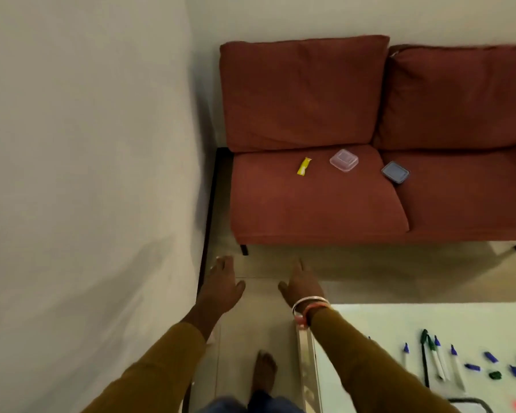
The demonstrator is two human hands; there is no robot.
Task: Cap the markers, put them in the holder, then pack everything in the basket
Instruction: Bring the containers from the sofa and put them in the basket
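Hands: left hand point(221, 289) and right hand point(303, 286) spread flat, holding nothing.
Containers: clear box point(343, 160) and blue-lidded box point(395, 172) on sofa point(310, 207), contents unclear.

Mustard-brown sleeves point(149, 371), white and pink bangles point(309, 307), blue trousers point(230, 406).

Sofa: the plain fabric sofa point(310, 204) is showing an even rust red.
Packet: the small glossy packet point(304, 166) is showing bright yellow.
Boxes: the clear plastic box point(343, 160) is glowing faintly pink; the lidded plastic box point(395, 172) is showing slate blue.
Markers: the white-barrelled markers point(436, 360) are showing blue tips, one showing green.
Caps: the loose marker caps point(490, 357) are showing blue; the crumpled-looking cap point(495, 375) is showing dark green.
Sleeves: the long fabric sleeves point(370, 359) are showing mustard brown.
Bangles: the thin wrist bangles point(309, 308) are showing white and coral.
Table: the glossy table top point(399, 320) is showing pale mint.
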